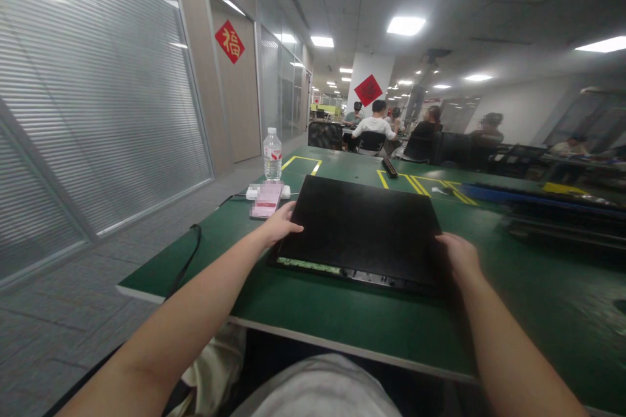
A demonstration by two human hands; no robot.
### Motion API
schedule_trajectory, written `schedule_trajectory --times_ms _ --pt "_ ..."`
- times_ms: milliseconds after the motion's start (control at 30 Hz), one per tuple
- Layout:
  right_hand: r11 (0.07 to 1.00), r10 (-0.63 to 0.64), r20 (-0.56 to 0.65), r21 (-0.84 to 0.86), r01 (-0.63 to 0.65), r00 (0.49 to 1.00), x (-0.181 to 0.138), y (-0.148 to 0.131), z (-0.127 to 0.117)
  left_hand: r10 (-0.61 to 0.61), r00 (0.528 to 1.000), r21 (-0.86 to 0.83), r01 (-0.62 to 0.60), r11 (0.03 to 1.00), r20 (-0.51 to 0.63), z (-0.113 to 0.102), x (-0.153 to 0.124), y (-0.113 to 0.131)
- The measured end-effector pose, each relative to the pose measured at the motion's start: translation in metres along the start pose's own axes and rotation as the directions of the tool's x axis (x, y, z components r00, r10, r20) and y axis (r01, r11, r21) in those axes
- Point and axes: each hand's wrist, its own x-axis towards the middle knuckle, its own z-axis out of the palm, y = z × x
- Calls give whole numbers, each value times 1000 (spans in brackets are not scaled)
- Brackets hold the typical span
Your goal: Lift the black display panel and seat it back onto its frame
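Observation:
A black display panel (366, 225) lies nearly flat on the green table (317, 313) in front of me. Along its near edge, a strip of green circuit board (313, 266) shows, with black and shiny parts beside it. My left hand (281, 225) grips the panel's left edge, thumb on top. At the opposite edge, my right hand (461, 257) is closed on the right side. The fingers under the panel are hidden on both sides.
Left of the panel are a phone (267, 201), a white power strip (252, 192) and a water bottle (272, 155). Yellow tape (420, 185) marks the table's far part, near a dark strip-shaped object (390, 167). A blue tray (508, 194) stands right. Several people sit beyond.

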Motion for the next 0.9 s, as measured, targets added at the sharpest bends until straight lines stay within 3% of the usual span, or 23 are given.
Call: schedule_trajectory --times_ms 267,500,900 --pt "1000 -22 -6 5 22 1000 1 2 0 96 995 38 -95 995 -30 1 3 -3" --pt "1000 15 -26 13 -14 1000 0 1 -1 88 995 80 -85 993 -38 0 4 -7" --pt "995 67 -32 76 -65 997 9 9 2 242 970 495 -217 842 14 -9 10 -19"
